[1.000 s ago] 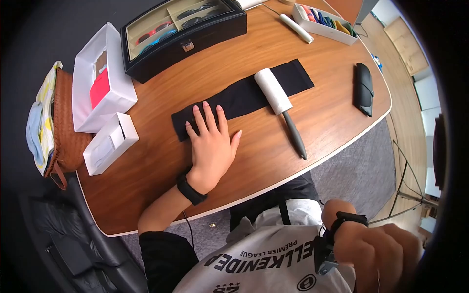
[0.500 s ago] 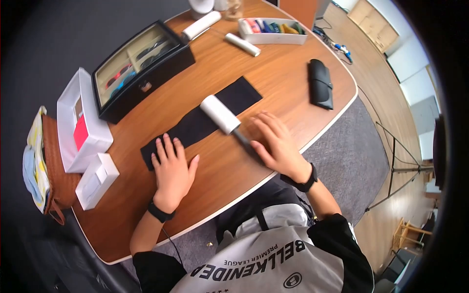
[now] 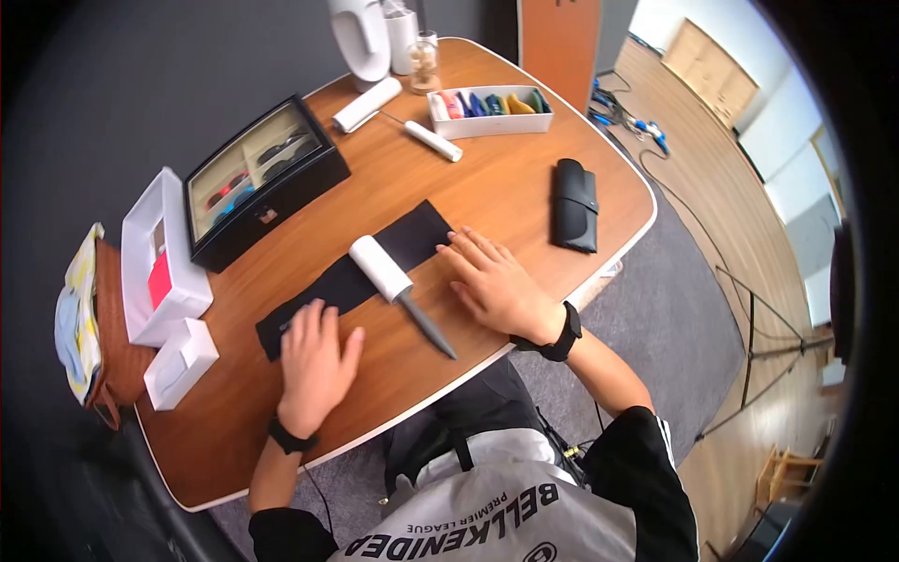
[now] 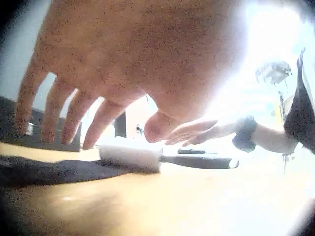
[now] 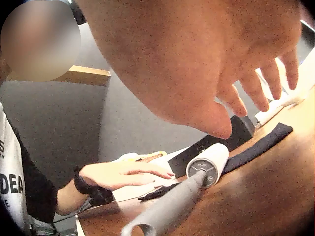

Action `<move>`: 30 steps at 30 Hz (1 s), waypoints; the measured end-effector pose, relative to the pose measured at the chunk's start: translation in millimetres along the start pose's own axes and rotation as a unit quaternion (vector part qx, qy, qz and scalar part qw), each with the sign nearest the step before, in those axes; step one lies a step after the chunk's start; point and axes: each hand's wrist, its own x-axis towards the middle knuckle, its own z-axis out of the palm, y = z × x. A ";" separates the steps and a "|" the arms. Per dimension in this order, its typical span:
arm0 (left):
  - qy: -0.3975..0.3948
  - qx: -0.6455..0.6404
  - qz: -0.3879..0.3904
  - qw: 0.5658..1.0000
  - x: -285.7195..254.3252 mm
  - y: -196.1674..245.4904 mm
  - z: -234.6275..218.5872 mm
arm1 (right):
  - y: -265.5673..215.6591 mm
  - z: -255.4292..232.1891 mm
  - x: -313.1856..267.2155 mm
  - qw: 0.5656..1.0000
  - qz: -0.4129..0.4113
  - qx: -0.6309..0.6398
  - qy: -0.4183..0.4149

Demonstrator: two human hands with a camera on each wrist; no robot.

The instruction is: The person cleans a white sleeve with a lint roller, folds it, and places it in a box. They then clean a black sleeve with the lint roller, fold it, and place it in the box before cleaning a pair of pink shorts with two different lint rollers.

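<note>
A long black cloth [image 3: 420, 236] lies flat and slantwise on the table. Across it rests a lint roller [image 3: 382, 270] with a white roll and a grey handle that points towards the person. My left hand [image 3: 314, 370], slightly blurred, has its fingers spread over the cloth's left end. On the other side, my right hand [image 3: 501, 295] reaches with extended fingers to the cloth's right end, fingertips right at its edge. The lint roller [image 5: 211, 164] lies between the two hands in the right wrist view, and neither hand holds it.
Behind the cloth stands a black glasses display case [image 3: 267, 183]. White boxes [image 3: 167, 281] and a brown basket [image 3: 122, 314] are at left. A second white roller [image 3: 368, 105] and a box of colourful items [image 3: 492, 112] are at the back; a black pouch [image 3: 574, 206] lies right.
My right hand has come from the lower right, near the body, over the table to the cloth's right end. My left hand has drawn slightly back on the cloth. The head view has shifted.
</note>
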 end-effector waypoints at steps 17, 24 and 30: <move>-0.069 -0.074 -0.140 0.985 32.1 64.1 42.0 | 11.0 29.2 -7.7 0.997 -0.019 -0.071 -0.031; -0.067 -0.022 -0.222 0.972 -4.2 24.0 25.6 | 9.8 25.1 -14.2 0.995 -0.003 -0.092 -0.043; -0.064 0.070 -0.313 0.945 -39.6 -33.2 8.5 | 6.0 26.6 -14.5 0.995 0.005 -0.089 -0.041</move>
